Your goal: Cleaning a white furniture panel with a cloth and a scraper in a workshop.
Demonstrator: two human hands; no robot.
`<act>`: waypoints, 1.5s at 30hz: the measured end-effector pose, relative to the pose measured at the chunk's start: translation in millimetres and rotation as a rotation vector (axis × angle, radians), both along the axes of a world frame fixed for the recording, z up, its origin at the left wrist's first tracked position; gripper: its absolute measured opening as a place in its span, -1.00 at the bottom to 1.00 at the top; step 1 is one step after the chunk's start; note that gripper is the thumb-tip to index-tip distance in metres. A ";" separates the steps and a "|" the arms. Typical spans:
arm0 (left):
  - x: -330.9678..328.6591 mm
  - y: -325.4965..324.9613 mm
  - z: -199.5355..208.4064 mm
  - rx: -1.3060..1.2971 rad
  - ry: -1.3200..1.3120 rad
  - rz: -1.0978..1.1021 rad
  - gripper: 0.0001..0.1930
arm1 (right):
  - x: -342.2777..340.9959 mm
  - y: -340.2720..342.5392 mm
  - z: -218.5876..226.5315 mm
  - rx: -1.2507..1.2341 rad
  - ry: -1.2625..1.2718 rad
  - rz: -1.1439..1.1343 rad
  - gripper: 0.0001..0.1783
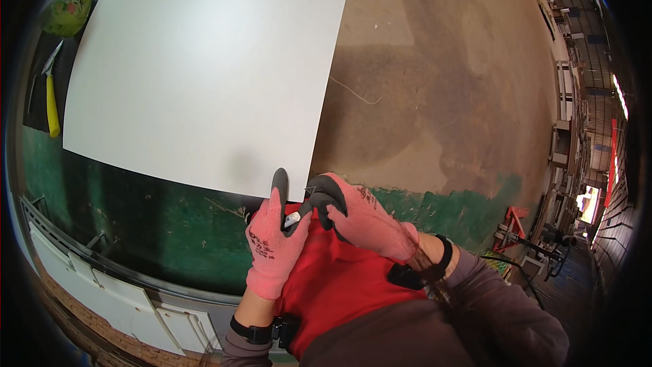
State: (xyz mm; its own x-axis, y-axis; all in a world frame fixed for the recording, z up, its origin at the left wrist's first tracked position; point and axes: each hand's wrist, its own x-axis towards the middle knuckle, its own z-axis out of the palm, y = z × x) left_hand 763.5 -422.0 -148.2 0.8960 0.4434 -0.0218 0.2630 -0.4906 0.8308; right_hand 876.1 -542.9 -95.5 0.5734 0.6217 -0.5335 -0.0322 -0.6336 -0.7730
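A large white panel (204, 81) stretches away in front of me, its near right corner between my hands. My left hand (275, 238), in a pink glove with dark grey fingertips, rests at that corner. One finger lies stretched on the panel's surface, while the others curl around a small white object (292, 219) of a kind I cannot make out. Just right of the corner, my right hand (356, 214), gloved alike, has its fingers pinched together by the panel's edge. A thin, small thing shows at those fingertips, too fine to name.
Left of the panel lie a tool with a yellow handle (52, 105) and a green plastic bag (70, 10). The floor is brown (435, 88) and green. White boards (122, 299) lean at the lower left. A red metal stand (513, 224) is at the right.
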 end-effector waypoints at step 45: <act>2.4 -0.1 1.9 0.048 -0.041 -0.003 -0.38 | 22.0 10.2 29.1 -0.028 0.650 -0.225 -0.75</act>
State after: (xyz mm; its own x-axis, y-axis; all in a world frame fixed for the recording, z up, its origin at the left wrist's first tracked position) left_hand 765.9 -422.1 -146.3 0.8972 0.4401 0.0360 0.2277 -0.5308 0.8163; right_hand 898.1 -532.7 -66.5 0.2452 0.5062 -0.8268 -0.6168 -0.5765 -0.5359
